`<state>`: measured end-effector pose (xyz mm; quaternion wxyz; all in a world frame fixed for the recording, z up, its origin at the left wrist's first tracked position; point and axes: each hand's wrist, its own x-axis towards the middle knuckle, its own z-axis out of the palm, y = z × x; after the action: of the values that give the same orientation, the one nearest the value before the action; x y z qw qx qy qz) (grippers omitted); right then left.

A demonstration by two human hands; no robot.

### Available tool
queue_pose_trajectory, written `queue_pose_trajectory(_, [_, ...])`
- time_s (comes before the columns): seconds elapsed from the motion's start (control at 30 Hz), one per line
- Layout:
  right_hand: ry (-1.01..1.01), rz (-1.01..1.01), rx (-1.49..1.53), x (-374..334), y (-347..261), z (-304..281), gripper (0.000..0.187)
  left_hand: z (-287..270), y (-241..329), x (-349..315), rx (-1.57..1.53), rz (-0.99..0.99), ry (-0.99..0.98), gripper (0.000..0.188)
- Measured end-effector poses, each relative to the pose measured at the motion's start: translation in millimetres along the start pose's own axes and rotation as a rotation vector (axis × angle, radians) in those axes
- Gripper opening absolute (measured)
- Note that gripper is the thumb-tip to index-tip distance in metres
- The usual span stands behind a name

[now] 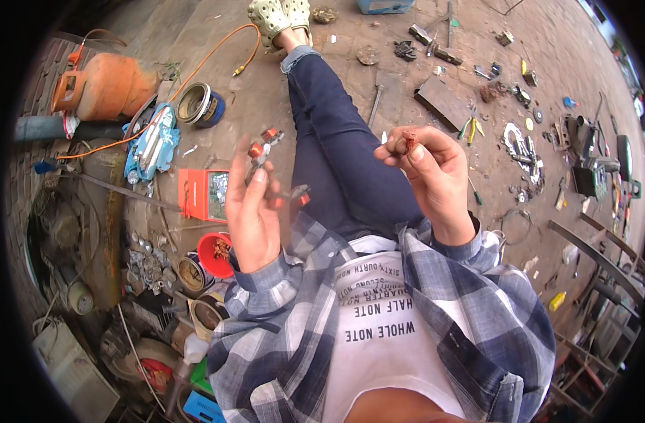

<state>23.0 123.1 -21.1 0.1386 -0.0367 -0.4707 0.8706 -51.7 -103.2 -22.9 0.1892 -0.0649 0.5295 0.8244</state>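
Note:
My left hand (250,218), raised above my lap, is closed on a small grey metal motor core (265,149). Its several arms carry red-orange copper windings, and its middle is partly hidden by the fingers. To the right, my right hand (441,173) pinches a small tangled tuft of reddish copper wire (410,142) between thumb and fingers. The two hands are held apart, with my jean-clad legs below and between them. Beside my left wrist stands a red bowl (211,254) with copper-coloured scraps inside.
An orange gas cylinder (111,86) with an orange hose lies at the far left, near an open paint can (200,106). A red box (192,194) sits by my left hand. Pliers (472,127), a metal block (443,103) and many tools cover the right side.

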Motion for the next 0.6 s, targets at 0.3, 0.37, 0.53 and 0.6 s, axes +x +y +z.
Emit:
queue_pose_trajectory(0.3, [-0.139,-0.036,-0.234,-7,-2,29,0.019,33,-2,-11,0.206,0.189,-0.097,0.026])
queue_pose_trajectory(0.37, [-0.153,-0.01,-0.213,-10,0,34,0.015,38,-3,-12,0.228,0.213,-0.159,0.024])
queue_pose_trajectory(0.53, [-0.216,-0.008,-0.149,-10,0,37,0.014,43,2,-13,0.271,0.221,-0.323,0.025])
queue_pose_trajectory(0.6, [-0.269,-0.024,-0.129,-8,0,35,0.013,44,2,-16,0.282,0.207,-0.323,0.026])
